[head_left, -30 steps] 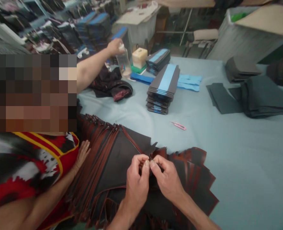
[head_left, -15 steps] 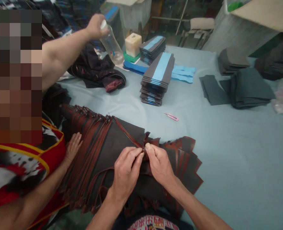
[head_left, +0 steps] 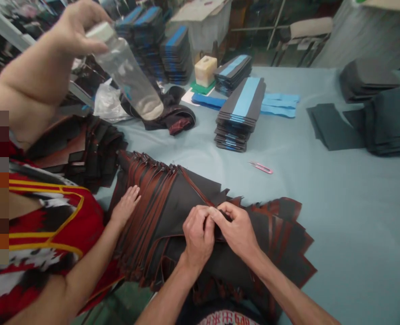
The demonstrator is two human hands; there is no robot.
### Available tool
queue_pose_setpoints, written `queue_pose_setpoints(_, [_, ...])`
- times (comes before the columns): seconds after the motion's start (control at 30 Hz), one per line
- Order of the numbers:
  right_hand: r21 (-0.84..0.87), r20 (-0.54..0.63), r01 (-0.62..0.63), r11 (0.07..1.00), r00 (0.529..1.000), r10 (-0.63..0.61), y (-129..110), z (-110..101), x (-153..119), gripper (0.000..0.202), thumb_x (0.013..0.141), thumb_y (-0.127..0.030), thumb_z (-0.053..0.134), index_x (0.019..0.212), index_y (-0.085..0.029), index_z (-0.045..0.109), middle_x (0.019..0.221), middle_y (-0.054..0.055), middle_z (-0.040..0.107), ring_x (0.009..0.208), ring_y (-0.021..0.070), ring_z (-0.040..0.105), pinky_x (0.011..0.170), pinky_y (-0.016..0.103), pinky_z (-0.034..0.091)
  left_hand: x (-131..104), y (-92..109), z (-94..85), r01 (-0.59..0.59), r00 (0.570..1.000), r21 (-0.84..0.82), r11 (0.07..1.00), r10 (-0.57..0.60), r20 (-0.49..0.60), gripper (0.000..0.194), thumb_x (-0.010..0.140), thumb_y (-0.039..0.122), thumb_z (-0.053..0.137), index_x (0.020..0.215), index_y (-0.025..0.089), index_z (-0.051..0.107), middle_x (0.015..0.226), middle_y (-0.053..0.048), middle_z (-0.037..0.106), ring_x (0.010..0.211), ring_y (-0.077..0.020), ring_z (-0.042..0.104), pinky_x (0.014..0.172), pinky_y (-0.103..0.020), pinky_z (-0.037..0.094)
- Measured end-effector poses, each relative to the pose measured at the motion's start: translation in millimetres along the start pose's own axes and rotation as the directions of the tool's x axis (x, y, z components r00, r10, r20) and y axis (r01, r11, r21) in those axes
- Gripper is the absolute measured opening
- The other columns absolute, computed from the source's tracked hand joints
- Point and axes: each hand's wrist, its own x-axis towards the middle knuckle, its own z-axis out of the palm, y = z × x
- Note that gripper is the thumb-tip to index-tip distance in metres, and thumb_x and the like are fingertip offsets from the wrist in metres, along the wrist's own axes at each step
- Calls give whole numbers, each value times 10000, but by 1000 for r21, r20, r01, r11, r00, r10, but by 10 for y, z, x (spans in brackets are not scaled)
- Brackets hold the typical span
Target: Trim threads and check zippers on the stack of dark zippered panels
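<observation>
A row of dark grey fabric pieces with brown strips [head_left: 152, 203] lies overlapped across the table before me. My left hand [head_left: 200, 232] is closed in a pinch on the edge of one piece, at the lower end of a brown strip [head_left: 196, 187]. Against it, my right hand [head_left: 238, 225] pinches the same spot, thumb and fingertips touching the left fingers. What exactly lies between the fingertips is mostly hidden. Beyond my hands, pink thread snips [head_left: 261, 167] rest on the table.
At left, a co-worker's hand [head_left: 127, 207] rests on the row; the other holds a clear bottle [head_left: 132, 76]. Stacks of grey pieces with blue stripes [head_left: 238, 113] stand on the blue-grey table [head_left: 351, 216]. Dark folded fabric [head_left: 392, 122] lies at right.
The view has swung left. The co-worker has brought the bottle off the table and closer. My hands stay together at the strip's end, with the right fingers now more curled.
</observation>
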Motion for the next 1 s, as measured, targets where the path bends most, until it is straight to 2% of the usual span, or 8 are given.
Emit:
queue_pose_setpoints(0.13, [-57, 17, -88, 995, 996, 89, 34, -21, 6, 401, 877, -557, 642, 673, -224, 552, 628, -17, 581, 609, 148, 536, 591, 277, 422, -21, 85, -123, 73, 984, -17, 997, -70, 161, 232, 1099, 183, 412, 1037, 202, 634, 954, -53, 705, 892, -187, 664, 829, -324, 543])
queue_pose_setpoints(0.23, [-284, -81, 84, 955, 991, -111, 47, -90, -30, 354, 942, -430, 578, 661, -240, 480, 659, -5, 598, 630, 162, 563, 630, 302, 445, 3, -25, -333, 114, 973, 69, 991, -125, 196, 244, 1108, 245, 432, 1207, 205, 652, 1138, -92, 719, 1097, -222, 669, 990, -387, 537])
queue_pose_setpoints(0.33, [-484, -133, 387, 785, 854, -503, 91, -164, -53, 251, 911, -239, 615, 698, -239, 481, 1044, 106, 758, 993, 259, 701, 862, 392, 535, 99, -393, -526, 203, 978, 302, 931, -211, -7, 249, 1069, 289, 541, 1269, 165, 624, 1249, -151, 689, 1228, -271, 646, 1084, -439, 524])
queue_pose_setpoints(0.43, [-459, 40, 621, 635, 729, -683, 125, -210, -37, 249, 863, -123, 638, 732, -241, 462, 1189, 115, 777, 1163, 283, 711, 1071, 488, 503, 233, -836, -596, 238, 965, 479, 845, -264, -14, 331, 1015, 269, 598, 1309, 116, 587, 1286, -210, 679, 1224, -334, 652, 1060, -500, 551])
queue_pose_setpoints(0.5, [-367, 199, 619, 695, 782, -591, 105, -221, 6, 230, 862, -133, 632, 759, -246, 460, 966, 43, 795, 924, 220, 751, 1039, 477, 522, 303, -1038, -576, 241, 959, 511, 825, -285, 8, 328, 989, 251, 620, 1286, 113, 604, 1264, -215, 694, 1183, -361, 663, 1046, -533, 552])
queue_pose_setpoints(0.6, [-320, 428, 219, 922, 901, -66, 27, -211, 142, 130, 920, -291, 627, 875, -251, 512, 768, -4, 748, 698, 178, 688, 792, 372, 552, 357, -1139, -523, 258, 952, 527, 810, -305, 3, 302, 985, 269, 634, 1250, 124, 640, 1210, -197, 714, 1117, -370, 676, 1003, -536, 560])
queue_pose_setpoints(0.73, [-393, 520, -233, 890, 741, 424, 3, -101, 423, 254, 955, -466, 613, 932, -214, 583, 855, 55, 775, 715, 170, 689, 660, 294, 516, 392, -1106, -510, 293, 946, 501, 814, -322, -31, 255, 1013, 289, 609, 1214, 149, 678, 1177, -165, 714, 1089, -342, 685, 980, -489, 561])
queue_pose_setpoints(1.0, [-597, 245, -90, 797, 926, 288, 247, 334, 785, 253, 963, -444, 586, 935, -198, 640, 692, -12, 687, 624, 157, 600, 615, 290, 407, 399, -1148, -509, 320, 945, 391, 863, -321, -65, 239, 1012, 284, 631, 1214, 173, 692, 1113, -135, 800, 978, -298, 755, 886, -409, 518])
